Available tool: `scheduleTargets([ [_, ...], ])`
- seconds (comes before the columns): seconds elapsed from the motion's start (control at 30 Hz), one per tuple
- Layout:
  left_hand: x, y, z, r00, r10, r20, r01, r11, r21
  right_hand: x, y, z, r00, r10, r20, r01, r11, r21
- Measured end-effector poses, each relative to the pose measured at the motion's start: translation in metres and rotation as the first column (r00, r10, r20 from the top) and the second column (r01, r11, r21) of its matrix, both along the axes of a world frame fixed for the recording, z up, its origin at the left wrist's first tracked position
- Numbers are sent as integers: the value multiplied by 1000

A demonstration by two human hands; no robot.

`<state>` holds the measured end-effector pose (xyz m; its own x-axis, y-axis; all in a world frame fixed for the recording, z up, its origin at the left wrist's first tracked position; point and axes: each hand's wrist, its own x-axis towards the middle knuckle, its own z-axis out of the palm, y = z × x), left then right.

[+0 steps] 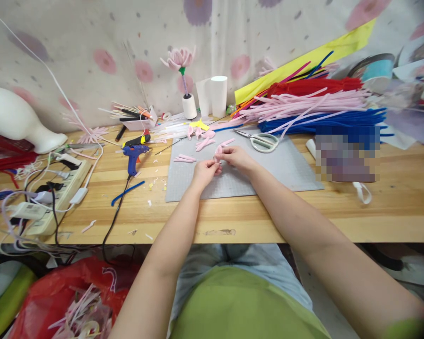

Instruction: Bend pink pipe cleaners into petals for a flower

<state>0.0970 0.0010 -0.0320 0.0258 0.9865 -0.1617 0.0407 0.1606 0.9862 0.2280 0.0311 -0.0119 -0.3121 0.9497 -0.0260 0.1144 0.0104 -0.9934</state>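
Over the grey cutting mat (286,172), my left hand (205,170) and my right hand (237,157) meet and pinch a small bent pink pipe cleaner piece (218,152) between their fingertips. More folded pink pieces (184,158) lie on the mat to the left, and others (205,140) lie at its far edge. White-handled scissors (261,140) rest on the mat just beyond my right hand.
A blue glue gun (132,155) stands left of the mat, its black cord running off the table's front edge. A power strip (58,190) with tangled cables lies far left. Piles of pink, blue and red pipe cleaners (314,106) fill the back right. A finished pink flower (179,59) stands on a spool at the back.
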Motion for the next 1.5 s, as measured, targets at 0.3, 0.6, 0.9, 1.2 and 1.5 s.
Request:
scheduleTargets([
  [0.3,-7,-8,20,903,-125,412,202,968,-149,6,5,-5,990,69,-127,-67,998,20],
  [0.6,-12,-12,32,802,0,597,299,865,-402,4,0,-2,937,104,-335,-153,980,-126],
  [0.9,-17,-12,32,778,17,629,356,812,-463,-5,-9,2,890,63,-451,-190,951,-242],
  [1.2,-8,-12,32,737,114,666,250,870,-426,-4,-3,-2,920,118,-373,-206,957,-204],
  [1.5,-1,-9,21,959,-54,277,94,987,-132,-6,5,-1,989,-119,82,108,986,128],
])
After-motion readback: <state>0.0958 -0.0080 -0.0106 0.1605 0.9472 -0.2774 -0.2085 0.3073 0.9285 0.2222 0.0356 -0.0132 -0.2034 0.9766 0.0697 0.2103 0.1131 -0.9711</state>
